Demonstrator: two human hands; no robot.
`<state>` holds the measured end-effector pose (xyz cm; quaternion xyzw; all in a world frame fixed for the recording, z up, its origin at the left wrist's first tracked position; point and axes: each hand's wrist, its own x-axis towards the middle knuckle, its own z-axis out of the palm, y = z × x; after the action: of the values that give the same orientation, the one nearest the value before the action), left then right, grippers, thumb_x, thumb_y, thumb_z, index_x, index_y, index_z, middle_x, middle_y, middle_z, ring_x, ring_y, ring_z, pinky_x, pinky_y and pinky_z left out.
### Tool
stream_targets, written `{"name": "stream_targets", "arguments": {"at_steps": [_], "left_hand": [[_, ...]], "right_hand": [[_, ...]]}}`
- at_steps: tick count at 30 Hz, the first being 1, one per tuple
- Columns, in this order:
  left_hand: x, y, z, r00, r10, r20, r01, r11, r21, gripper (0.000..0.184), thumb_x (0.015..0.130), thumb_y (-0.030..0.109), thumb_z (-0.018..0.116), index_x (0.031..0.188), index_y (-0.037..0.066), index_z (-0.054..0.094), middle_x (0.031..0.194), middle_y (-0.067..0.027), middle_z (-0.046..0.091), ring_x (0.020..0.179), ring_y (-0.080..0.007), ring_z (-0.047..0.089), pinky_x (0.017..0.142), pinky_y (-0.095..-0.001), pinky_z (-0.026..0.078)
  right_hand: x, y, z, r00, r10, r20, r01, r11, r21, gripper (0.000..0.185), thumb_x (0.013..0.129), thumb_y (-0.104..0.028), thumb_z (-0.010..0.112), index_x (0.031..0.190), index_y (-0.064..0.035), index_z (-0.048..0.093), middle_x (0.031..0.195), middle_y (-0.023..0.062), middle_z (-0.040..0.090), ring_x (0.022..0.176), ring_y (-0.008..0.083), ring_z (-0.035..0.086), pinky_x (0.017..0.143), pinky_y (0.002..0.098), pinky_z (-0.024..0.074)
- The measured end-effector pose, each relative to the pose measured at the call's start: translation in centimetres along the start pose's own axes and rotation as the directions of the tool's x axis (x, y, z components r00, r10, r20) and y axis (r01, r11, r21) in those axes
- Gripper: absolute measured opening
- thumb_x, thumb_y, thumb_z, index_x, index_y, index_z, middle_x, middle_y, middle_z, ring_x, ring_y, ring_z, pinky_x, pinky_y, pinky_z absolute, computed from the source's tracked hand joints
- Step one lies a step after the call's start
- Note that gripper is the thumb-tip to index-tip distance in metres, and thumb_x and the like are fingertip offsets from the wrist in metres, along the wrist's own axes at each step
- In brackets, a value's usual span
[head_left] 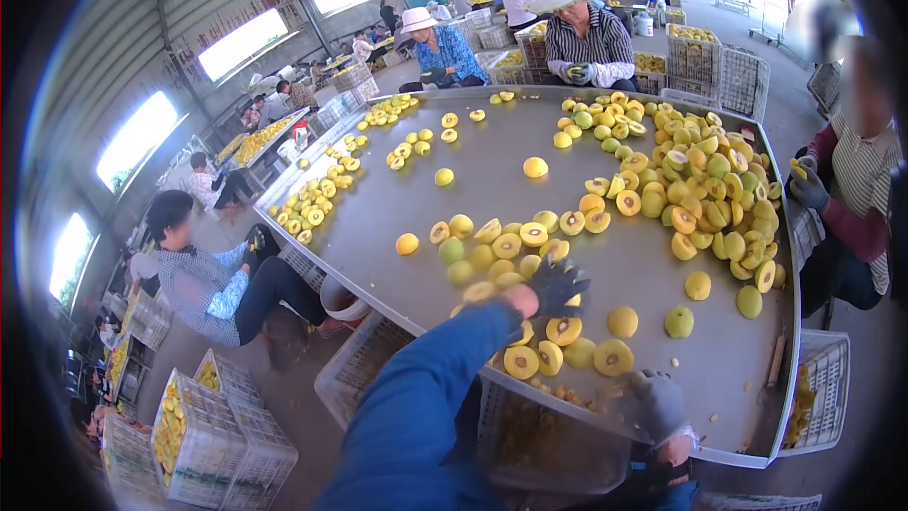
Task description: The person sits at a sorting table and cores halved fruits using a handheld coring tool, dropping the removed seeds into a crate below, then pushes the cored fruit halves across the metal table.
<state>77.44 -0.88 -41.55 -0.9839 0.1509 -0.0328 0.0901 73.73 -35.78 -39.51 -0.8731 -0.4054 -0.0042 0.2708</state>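
My left hand (560,288), in a dark glove, reaches over the metal table (378,218) with its fingers spread among halved yellow peaches (507,245). Its sleeve is blue. Several cut halves showing brown centres lie beside it, including a peach half (613,358) nearer the table's front edge. My right hand (654,403), in a grey glove, is low at that front edge. Blur covers its fingers, so I cannot make out whether they hold anything. Small scraps lie on the metal close to it.
A large peach heap (724,180) covers the table's right side. Co-workers sit around, one person (586,43) at the far edge and another person (856,180) at right. Crates stand below the front edge, including a crate (818,393) at right. A knife-like strip (777,361) lies near the right rim.
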Motion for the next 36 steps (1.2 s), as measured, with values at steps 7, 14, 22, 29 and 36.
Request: {"name": "stream_targets", "arguments": {"at_steps": [7,14,22,29,36], "left_hand": [[-8.6,6.4,-4.7,0.97,0.23,0.079,-0.205,0.948,-0.245,0.081,0.08,0.056,0.07,0.149,0.023,0.04,0.153,-0.0131,0.035,0.14,-0.0381,0.033,0.107,-0.064,0.028],[-8.8,2.9,-3.4,0.98,0.023,0.2,0.028,0.968,-0.249,0.072,0.086,0.04,0.064,0.151,0.027,0.036,0.152,-0.0126,0.04,0.138,-0.0371,0.038,0.107,-0.0515,0.037],[-14.7,1.2,-5.1,0.994,-0.003,-0.113,-0.009,0.994,-0.105,0.066,0.085,0.041,0.065,0.146,0.023,0.045,0.151,-0.011,0.041,0.137,-0.0342,0.039,0.105,-0.0582,0.034],[-19.3,5.7,-3.0,0.949,-0.08,-0.305,0.015,0.977,-0.212,0.049,0.087,0.034,0.065,0.132,0.017,0.057,0.145,-0.015,0.046,0.135,-0.0349,0.043,0.105,-0.0527,0.038],[-19.5,6.2,-2.0,0.96,-0.177,-0.218,0.124,0.964,-0.237,0.029,0.09,0.035,0.059,0.114,0.018,0.063,0.138,-0.0219,0.051,0.131,-0.039,0.048,0.1,-0.0534,0.043]], "right_hand": [[-0.4,2.0,0.7,0.986,0.16,0.039,-0.161,0.987,0.025,0.013,0.086,-0.021,0.064,0.091,-0.0123,0.072,0.084,0.0129,0.071,0.077,0.0354,0.068,0.07,0.045,0.0539],[-0.6,1.9,-0.7,0.982,0.188,-0.008,-0.186,0.979,0.079,0.017,0.09,-0.023,0.06,0.098,-0.0127,0.072,0.085,0.0158,0.071,0.078,0.0381,0.068,0.072,0.0465,0.0546],[-0.5,2.3,-0.5,0.964,0.24,-0.115,-0.234,0.97,0.061,0.018,0.091,-0.024,0.061,0.101,-0.0133,0.07,0.086,0.0149,0.071,0.08,0.0372,0.068,0.072,0.0441,0.0541],[1.3,3.0,1.3,0.95,0.275,-0.149,-0.191,0.888,0.419,0.029,0.091,-0.013,0.06,0.118,-0.0058,0.065,0.099,0.0199,0.072,0.087,0.0322,0.071,0.078,0.0393,0.0551],[4.0,5.4,2.9,0.923,0.341,0.176,-0.384,0.83,0.404,0.042,0.092,-0.005,0.058,0.133,-0.0019,0.049,0.102,0.0102,0.062,0.085,0.0142,0.061,0.073,0.0279,0.0509]]}}
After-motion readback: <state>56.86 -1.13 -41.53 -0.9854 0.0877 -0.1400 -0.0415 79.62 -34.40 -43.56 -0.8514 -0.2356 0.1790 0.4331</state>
